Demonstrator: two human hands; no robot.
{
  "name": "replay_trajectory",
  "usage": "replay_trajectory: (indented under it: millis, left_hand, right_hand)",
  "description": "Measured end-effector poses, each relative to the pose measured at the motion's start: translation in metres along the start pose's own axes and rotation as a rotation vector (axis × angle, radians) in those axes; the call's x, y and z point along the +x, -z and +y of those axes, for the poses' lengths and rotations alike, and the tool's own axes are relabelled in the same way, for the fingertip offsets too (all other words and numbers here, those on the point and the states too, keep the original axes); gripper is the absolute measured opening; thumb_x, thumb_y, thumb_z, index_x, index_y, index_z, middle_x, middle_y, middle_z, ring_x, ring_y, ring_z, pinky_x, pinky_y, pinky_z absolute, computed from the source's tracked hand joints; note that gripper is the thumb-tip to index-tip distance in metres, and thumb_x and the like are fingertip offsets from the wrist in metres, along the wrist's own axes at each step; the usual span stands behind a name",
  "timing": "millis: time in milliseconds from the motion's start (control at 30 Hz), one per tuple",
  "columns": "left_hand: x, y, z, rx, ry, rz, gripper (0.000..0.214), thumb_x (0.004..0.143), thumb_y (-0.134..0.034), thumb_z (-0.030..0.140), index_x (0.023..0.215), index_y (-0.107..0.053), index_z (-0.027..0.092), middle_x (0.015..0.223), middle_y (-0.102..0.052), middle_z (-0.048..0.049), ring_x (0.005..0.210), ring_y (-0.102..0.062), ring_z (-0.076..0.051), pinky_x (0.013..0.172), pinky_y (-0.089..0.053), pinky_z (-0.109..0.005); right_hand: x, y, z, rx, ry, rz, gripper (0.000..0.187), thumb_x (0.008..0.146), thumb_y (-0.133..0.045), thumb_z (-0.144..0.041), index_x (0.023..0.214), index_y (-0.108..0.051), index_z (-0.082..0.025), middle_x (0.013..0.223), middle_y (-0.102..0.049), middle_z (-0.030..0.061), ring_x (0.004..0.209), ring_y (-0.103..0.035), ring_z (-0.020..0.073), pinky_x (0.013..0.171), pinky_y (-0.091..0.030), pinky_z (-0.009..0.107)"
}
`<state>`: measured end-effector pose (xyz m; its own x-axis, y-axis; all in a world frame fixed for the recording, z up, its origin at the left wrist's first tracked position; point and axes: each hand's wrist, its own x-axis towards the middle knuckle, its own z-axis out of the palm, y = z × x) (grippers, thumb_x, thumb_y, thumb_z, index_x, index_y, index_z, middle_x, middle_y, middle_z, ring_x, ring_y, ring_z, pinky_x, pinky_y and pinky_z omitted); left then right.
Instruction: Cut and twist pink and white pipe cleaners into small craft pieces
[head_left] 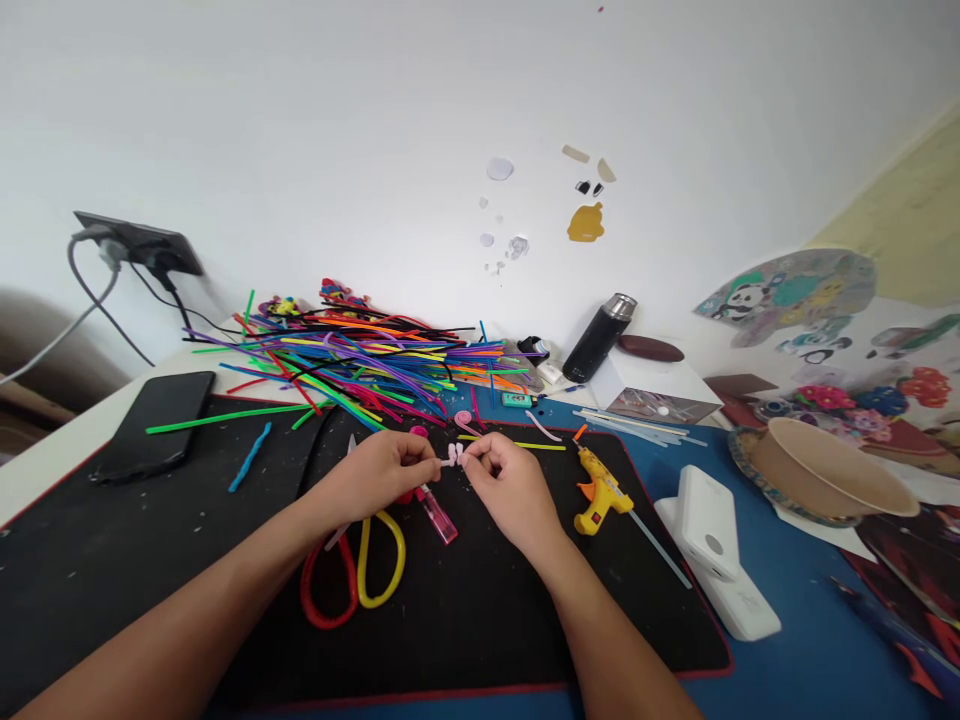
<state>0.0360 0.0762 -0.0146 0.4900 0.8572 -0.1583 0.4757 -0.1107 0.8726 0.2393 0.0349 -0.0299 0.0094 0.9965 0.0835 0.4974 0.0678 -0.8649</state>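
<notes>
Between my two hands is a small piece of pale pink pipe cleaner (454,455), bent into little loops. My left hand (386,470) pinches its left end between thumb and finger. Its right side is pinched in the fingertips of my right hand (511,485). Scissors with one red and one yellow handle (381,560) lie under my left wrist, their blades partly hidden. A pink transparent tool (439,515) lies just below the pinched piece. Beyond my fingers rests a pink coil (465,422), with a yellow-green stem (529,445) beside my right hand.
A yellow glue gun (600,490) lies right on the black mat (480,640). Multicoloured pipe cleaners (360,360) are heaped at the back. A phone (156,420) lies left; a black thermos (598,340), white power banks (709,525) and a beige bowl (832,465) are right.
</notes>
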Motion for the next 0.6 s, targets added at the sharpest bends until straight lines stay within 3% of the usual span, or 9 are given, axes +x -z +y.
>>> replay_trajectory:
  millis: [233, 333, 467, 600]
  left_hand:
    - [0.0005, 0.0, -0.002, 0.003, 0.001, 0.009, 0.029, 0.083, -0.065, 0.044, 0.072, -0.07, 0.018, 0.057, -0.058, 0.003, 0.054, -0.049, -0.014, 0.052, -0.031, -0.025]
    - [0.0014, 0.0018, -0.0025, -0.037, 0.014, 0.091, 0.032, 0.085, -0.063, 0.048, 0.075, -0.07, 0.019, 0.056, -0.06, 0.0024, 0.053, -0.052, -0.015, 0.053, -0.035, -0.025]
    - [0.0026, 0.0046, -0.002, -0.132, -0.029, 0.208, 0.036, 0.086, -0.061, 0.052, 0.074, -0.07, 0.019, 0.06, -0.064, 0.0014, 0.055, -0.056, -0.015, 0.058, -0.042, -0.025]
    - [0.0032, 0.0037, -0.0032, -0.146, -0.034, 0.194, 0.036, 0.087, -0.062, 0.052, 0.078, -0.072, 0.019, 0.058, -0.065, 0.0008, 0.052, -0.056, -0.015, 0.056, -0.041, -0.025]
  right_hand:
    - [0.0013, 0.0, -0.0001, -0.036, -0.002, 0.008, 0.009, 0.09, -0.062, -0.027, 0.085, -0.067, -0.021, 0.058, -0.05, -0.0071, 0.052, -0.045, 0.0129, 0.054, -0.032, 0.025]
    - [0.0016, 0.001, 0.0007, -0.092, -0.015, -0.005, 0.008, 0.091, -0.062, -0.024, 0.086, -0.068, -0.021, 0.058, -0.052, -0.0068, 0.053, -0.048, 0.013, 0.055, -0.032, 0.025]
    - [-0.0001, -0.0009, 0.0022, -0.336, 0.014, -0.056, 0.007, 0.091, -0.065, -0.019, 0.087, -0.07, -0.022, 0.063, -0.06, -0.0044, 0.059, -0.054, 0.0142, 0.058, -0.03, 0.026]
    - [-0.0033, -0.0075, 0.0027, -0.533, 0.035, -0.118, 0.007, 0.093, -0.065, -0.02, 0.094, -0.072, -0.023, 0.071, -0.07, -0.0013, 0.067, -0.062, 0.0168, 0.06, -0.028, 0.028]
